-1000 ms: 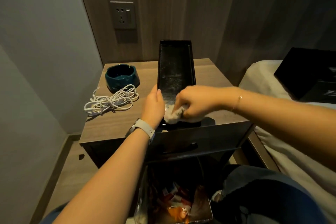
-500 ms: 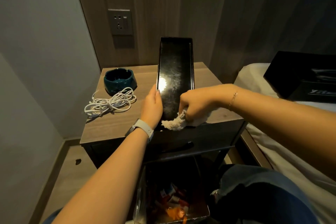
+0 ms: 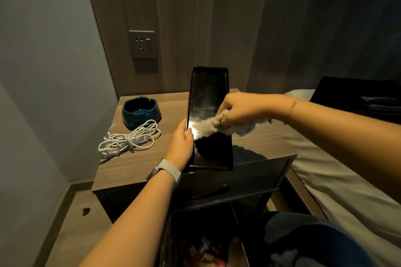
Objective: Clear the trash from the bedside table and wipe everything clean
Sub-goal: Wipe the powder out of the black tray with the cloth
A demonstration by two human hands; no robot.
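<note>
Head cam: left hand [image 3: 181, 147] grips black tray [image 3: 208, 102] by its edge, tilted up on table [image 3: 134, 162]. Right hand [image 3: 240, 110] pinches rag [image 3: 208, 127] vs tray.

Dim room, glare on tray [image 3: 193, 130]

I see a glossy black tray [image 3: 209, 102], teal ashtray [image 3: 141, 110], white cable [image 3: 130, 138], wood-grain brown worktop [image 3: 134, 165], and whitish cloth [image 3: 217, 125].
</note>
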